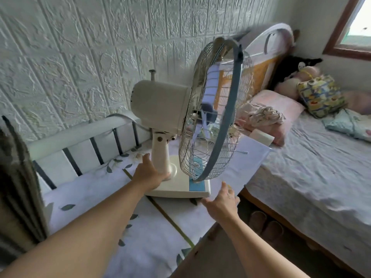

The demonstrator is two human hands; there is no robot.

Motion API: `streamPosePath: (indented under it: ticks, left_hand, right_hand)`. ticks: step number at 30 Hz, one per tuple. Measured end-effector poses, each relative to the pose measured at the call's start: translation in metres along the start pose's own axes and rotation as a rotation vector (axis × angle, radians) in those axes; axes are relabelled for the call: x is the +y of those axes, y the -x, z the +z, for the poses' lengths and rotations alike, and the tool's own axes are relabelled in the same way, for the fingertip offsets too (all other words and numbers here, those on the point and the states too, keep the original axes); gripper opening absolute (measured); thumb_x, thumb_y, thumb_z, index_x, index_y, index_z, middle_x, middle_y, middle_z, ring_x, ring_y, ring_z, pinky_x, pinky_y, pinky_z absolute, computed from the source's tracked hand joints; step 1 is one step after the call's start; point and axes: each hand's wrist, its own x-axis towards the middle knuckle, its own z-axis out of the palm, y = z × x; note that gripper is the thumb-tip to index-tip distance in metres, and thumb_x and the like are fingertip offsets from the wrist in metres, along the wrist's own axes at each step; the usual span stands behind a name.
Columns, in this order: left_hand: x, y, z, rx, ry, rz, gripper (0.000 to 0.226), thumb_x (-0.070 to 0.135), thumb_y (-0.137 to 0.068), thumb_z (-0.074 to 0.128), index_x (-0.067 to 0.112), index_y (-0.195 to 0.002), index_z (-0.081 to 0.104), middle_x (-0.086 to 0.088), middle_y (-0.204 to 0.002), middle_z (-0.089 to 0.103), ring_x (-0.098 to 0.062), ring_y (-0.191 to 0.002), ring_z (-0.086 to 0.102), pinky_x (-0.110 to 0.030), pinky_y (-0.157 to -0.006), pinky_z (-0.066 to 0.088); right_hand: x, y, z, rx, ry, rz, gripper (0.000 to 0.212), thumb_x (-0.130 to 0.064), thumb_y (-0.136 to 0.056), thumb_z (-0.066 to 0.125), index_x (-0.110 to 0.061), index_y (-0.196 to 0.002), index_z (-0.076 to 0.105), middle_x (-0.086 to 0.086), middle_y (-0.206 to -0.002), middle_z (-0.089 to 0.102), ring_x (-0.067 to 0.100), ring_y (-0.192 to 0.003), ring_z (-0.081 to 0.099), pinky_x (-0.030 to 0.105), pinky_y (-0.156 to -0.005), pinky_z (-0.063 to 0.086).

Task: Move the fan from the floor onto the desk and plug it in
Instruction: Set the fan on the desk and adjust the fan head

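Observation:
A cream table fan (160,105) with a wire cage and a blue rim stands upright on the desk (96,197), which is covered by a white cloth with leaf prints. My left hand (148,173) grips the foot of the fan's neck where it meets the base. My right hand (222,199) hovers open just off the base's front right corner, not touching it. A white cord (124,117) loops behind the fan towards the wall. The plug and any socket are not visible.
A white rail with dark bars (80,141) runs along the desk's back edge by the textured wall. A bed (311,167) with pillows and a plush toy lies right of the desk. Slippers (267,223) sit on the floor between. A dark object (18,187) stands at left.

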Motion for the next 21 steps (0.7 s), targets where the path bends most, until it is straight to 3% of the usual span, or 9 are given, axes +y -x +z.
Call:
streamPosePath:
  ticks: [8,11,15,20,21]
  left_hand:
    - [0.032,0.066,-0.017,-0.016,-0.062,0.042,0.085,0.034,-0.076,0.072,0.01,-0.142,0.024,-0.011,-0.14,0.048,-0.028,-0.123,0.05,-0.031,-0.088,0.042]
    - [0.034,0.085,-0.017,0.001,-0.052,0.054,0.08,0.028,-0.076,0.074,0.013,-0.141,0.031,-0.009,-0.14,0.047,-0.027,-0.122,0.049,-0.026,-0.083,0.04]
    - [0.041,0.12,-0.004,0.07,0.008,-0.081,0.084,0.031,-0.075,0.074,0.019,-0.143,0.026,-0.007,-0.141,0.045,-0.028,-0.122,0.049,-0.03,-0.088,0.04]
    - [0.043,0.153,0.007,0.125,0.008,-0.193,0.085,0.034,-0.076,0.072,0.018,-0.144,0.023,-0.008,-0.141,0.045,-0.023,-0.112,0.05,-0.019,-0.067,0.038]
    - [0.043,0.16,0.009,0.135,0.014,-0.2,0.086,0.034,-0.076,0.073,0.016,-0.144,0.023,-0.009,-0.143,0.042,-0.024,-0.117,0.048,-0.019,-0.069,0.04]
  right_hand:
    - [-0.005,0.035,-0.048,-0.026,-0.039,-0.029,0.09,-0.038,-0.081,0.064,-0.018,-0.15,0.008,0.01,-0.152,0.025,0.032,-0.141,0.013,0.045,-0.114,0.023]
    - [-0.006,0.038,-0.058,-0.049,-0.035,-0.031,0.087,-0.032,-0.081,0.064,-0.019,-0.149,0.011,0.011,-0.149,0.029,0.032,-0.138,0.018,0.045,-0.113,0.027]
    - [0.003,0.04,-0.083,-0.109,0.009,-0.102,0.079,-0.028,-0.079,0.064,-0.017,-0.143,0.02,0.012,-0.142,0.036,0.033,-0.134,0.023,0.044,-0.109,0.03]
    - [0.008,0.046,-0.1,-0.163,0.037,-0.181,0.081,-0.029,-0.077,0.066,-0.017,-0.143,0.02,0.013,-0.142,0.037,0.033,-0.133,0.026,0.044,-0.108,0.031]
    - [0.01,0.049,-0.103,-0.175,0.042,-0.195,0.079,-0.028,-0.077,0.066,-0.018,-0.142,0.022,0.013,-0.141,0.038,0.033,-0.133,0.027,0.044,-0.108,0.031]
